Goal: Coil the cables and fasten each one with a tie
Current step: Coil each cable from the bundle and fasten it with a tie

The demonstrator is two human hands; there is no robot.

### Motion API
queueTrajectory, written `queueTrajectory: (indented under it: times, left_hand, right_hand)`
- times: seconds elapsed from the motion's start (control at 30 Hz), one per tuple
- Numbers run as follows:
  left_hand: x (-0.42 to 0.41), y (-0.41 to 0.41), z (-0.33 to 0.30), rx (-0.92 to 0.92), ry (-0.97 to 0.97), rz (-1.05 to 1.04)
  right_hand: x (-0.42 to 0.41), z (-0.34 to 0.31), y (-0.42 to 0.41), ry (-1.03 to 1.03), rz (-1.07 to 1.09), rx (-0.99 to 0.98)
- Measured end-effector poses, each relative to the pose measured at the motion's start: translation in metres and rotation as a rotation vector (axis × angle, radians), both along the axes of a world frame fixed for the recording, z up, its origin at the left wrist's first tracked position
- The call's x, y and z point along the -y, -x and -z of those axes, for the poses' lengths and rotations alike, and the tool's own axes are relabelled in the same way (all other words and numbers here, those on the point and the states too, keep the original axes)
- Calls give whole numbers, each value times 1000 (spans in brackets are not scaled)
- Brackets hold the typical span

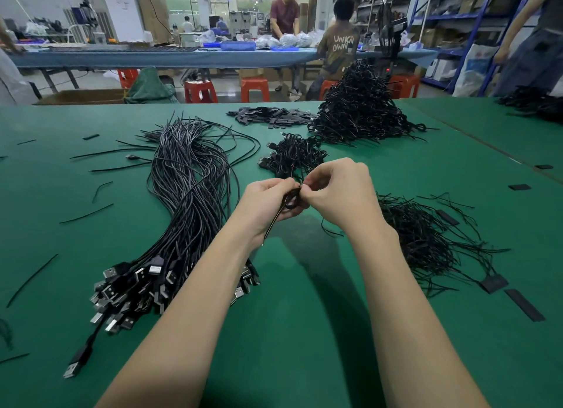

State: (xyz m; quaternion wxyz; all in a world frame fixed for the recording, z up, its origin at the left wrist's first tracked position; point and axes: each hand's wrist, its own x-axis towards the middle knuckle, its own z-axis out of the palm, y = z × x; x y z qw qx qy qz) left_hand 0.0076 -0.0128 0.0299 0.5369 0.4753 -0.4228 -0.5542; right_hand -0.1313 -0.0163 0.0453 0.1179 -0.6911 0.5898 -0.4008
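Two hands meet over the middle of the green table. Our left hand has its fingers curled round a small coil of black cable, gripping it from below and from the 9 o'clock side. Our right hand comes in from 3 o'clock, thumb and fingertips pinched together on the coil's top edge; we cannot tell whether a tie sits between them. The coil's loop faces us, and its loose tail runs down toward 7 o'clock, along the left wrist.

At 9 o'clock of the hands lies a long bundle of uncoiled cables, its long axis running from 12 to 7 o'clock, plugs nearest us. At 12 o'clock sits a small heap of coiled cables, a taller pile beyond it at 1 o'clock. Thin ties lie tangled at 3 o'clock.
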Motion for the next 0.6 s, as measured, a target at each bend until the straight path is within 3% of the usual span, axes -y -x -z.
queueTrajectory:
  times: [0.17,0.33,0.43,0.53,0.6]
  left_hand:
    - [-1,-3,-3,-261,-271,52]
    - [-2,-8,5,-257,-272,98]
    - [-1,-10,8,-203,-204,117]
    - [2,-15,12,92,15,96]
    - [1,-16,11,153,179,91]
  right_hand:
    - [3,9,-4,-3,24,63]
    - [5,8,3,-68,-88,173]
    - [5,9,8,-186,-125,365]
    - [4,13,11,-352,-176,590]
    - [4,15,12,-540,-242,901]
